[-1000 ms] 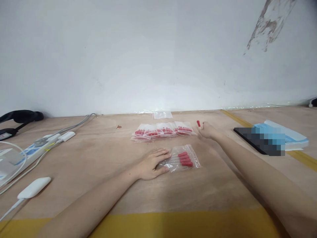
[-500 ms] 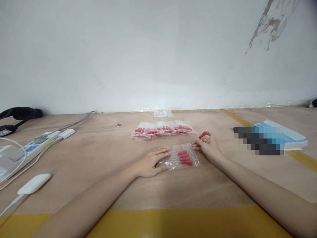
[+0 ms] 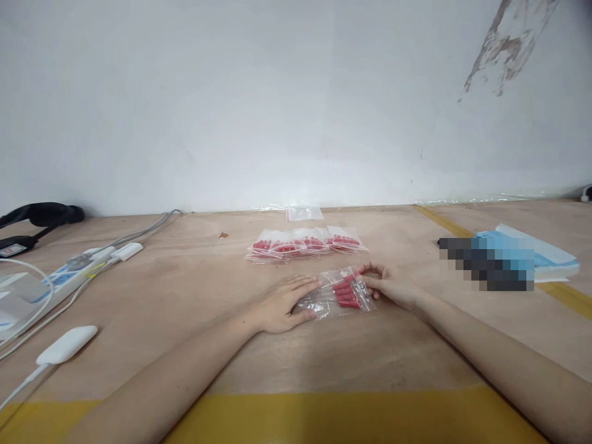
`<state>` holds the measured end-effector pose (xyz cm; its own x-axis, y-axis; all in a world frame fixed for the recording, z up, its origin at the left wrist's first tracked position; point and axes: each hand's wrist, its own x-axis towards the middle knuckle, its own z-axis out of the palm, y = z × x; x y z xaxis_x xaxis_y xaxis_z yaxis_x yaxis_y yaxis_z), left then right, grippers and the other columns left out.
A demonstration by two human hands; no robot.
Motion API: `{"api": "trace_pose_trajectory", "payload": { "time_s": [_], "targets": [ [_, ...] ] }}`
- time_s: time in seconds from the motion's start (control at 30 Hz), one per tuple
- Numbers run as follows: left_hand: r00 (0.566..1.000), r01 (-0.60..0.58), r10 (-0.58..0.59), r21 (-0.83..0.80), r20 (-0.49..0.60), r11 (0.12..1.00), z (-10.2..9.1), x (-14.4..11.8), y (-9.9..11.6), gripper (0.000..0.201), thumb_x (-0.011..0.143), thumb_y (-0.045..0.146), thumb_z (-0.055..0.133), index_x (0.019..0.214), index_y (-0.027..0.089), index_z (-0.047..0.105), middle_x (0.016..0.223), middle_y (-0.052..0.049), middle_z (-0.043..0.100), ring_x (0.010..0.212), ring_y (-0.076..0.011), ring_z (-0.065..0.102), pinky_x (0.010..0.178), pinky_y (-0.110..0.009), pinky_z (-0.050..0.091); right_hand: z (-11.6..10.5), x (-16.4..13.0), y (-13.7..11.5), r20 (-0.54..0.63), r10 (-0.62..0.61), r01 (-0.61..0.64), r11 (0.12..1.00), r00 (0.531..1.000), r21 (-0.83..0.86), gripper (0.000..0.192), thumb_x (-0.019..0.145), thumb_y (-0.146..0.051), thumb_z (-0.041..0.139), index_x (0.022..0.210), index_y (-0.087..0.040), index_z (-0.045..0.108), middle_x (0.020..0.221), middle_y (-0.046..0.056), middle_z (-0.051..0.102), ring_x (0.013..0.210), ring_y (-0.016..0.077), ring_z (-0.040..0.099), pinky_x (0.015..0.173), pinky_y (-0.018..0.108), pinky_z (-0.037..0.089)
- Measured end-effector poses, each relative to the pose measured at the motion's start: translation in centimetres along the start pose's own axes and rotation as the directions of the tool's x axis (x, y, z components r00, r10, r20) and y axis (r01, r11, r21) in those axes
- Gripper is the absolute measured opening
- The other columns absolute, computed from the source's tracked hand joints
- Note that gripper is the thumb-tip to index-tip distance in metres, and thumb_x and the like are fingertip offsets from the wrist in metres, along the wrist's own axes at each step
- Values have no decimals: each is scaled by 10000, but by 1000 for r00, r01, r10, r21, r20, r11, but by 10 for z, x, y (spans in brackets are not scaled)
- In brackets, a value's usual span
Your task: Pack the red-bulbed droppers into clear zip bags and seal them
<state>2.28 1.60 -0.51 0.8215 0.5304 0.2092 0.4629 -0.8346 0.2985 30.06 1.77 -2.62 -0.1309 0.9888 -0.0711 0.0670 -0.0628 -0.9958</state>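
Note:
A small clear zip bag with several red-capped pieces lies on the wooden table. My left hand rests flat on the bag's left end, pinning it down. My right hand is at the bag's right, open end, fingers curled at the mouth, pushing a red-capped piece in among the others. Behind them lies a row of filled bags with red pieces.
An empty clear bag lies by the wall. A power strip with cables and a white adapter sit at the left, a black strap beyond. A blue packet lies at the right. Yellow tape edges the table front.
My right hand came back from the far right of the bag row with one red-capped piece and brought it down to the bag's mouth. My left hand stayed on the bag.

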Motion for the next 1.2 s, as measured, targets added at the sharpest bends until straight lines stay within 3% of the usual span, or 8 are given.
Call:
{"api": "trace_pose_trajectory", "payload": {
  "time_s": [0.23, 0.43, 0.63, 0.73, 0.87, 0.97, 1.07, 1.2],
  "targets": [
    [1000, -8, 8, 9, -5, 1000, 1, 0, 0, 562, 868, 457, 443, 1362, 236, 291, 1376, -67, 374, 1266, -230, 337, 1057, -414, 263, 12, 5, -5, -9, 31, -31, 998, 999, -61, 322, 618, -372, 701, 829, -149, 602, 443, -70, 530, 312, 32, 392, 306, 143, 323],
    [1000, -3, 3, 7, 3, 1000, 0, 0, 0, 563, 870, 458, 440, 1362, 224, 293, 1384, -71, 364, 1271, -232, 331, 1062, -412, 259, 20, 10, 3, -146, -50, 43, 998, 988, -53, 280, 545, -383, 740, 678, -178, 605, 544, -9, 625, 459, 125, 564, 409, 236, 463],
    [1000, 18, -19, 23, 10, 1000, 0, -1, -1, 556, 874, 479, 424, 1356, 226, 310, 1390, -62, 357, 1285, -216, 313, 1068, -397, 254, 12, 10, 3, 131, -55, 61, 997, 990, -39, 331, 584, -459, 700, 727, -172, 619, 659, 19, 666, 616, 151, 619, 621, 302, 524],
    [1000, 25, -25, 24, 10, 999, 2, -1, -2, 547, 867, 482, 436, 1346, 237, 335, 1397, -56, 344, 1289, -218, 308, 1070, -398, 253, 4, 10, 0, 147, 19, -4, 995, 989, -100, 280, 624, -433, 677, 737, -192, 591, 535, -26, 604, 462, 95, 534, 495, 239, 481],
    [1000, 20, -20, 18, 14, 1000, 4, -1, -5, 535, 868, 465, 446, 1349, 260, 331, 1412, -41, 316, 1299, -215, 289, 1079, -395, 235, -1, 9, -1, -35, 70, -76, 970, 997, -229, 256, 721, -427, 577, 829, -203, 514, 367, -105, 423, 289, 51, 329, 301, 168, 266],
    [999, -13, 12, 7, 37, 1000, 3, -1, -6, 530, 873, 440, 452, 1358, 280, 308, 1423, -28, 290, 1311, -222, 259, 1081, -416, 224, 0, 10, 0, -54, 23, -35, 972, 998, -232, 343, 755, -489, 515, 952, -209, 484, 442, -99, 468, 306, 56, 351, 302, 171, 242],
    [997, -52, 52, 4, 62, 999, -1, 0, -10, 505, 879, 405, 459, 1350, 282, 323, 1438, -28, 255, 1323, -225, 228, 1072, -421, 243, 3, 9, -1, 23, -43, 48, 962, 999, -270, 407, 658, -456, 642, 939, -186, 523, 587, -52, 564, 447, 69, 481, 396, 182, 342],
    [992, 33, -21, 97, -123, 995, -3, 1, -26, 393, 882, 309, 467, 1269, 243, 454, 1386, -64, 359, 1278, -241, 321, 1033, -437, 311, 10, 3, -6, 73, 12, 12, 948, 997, -319, 346, 616, -438, 678, 777, -164, 540, 517, -57, 519, 402, 54, 411, 384, 187, 291]
  ]
}}
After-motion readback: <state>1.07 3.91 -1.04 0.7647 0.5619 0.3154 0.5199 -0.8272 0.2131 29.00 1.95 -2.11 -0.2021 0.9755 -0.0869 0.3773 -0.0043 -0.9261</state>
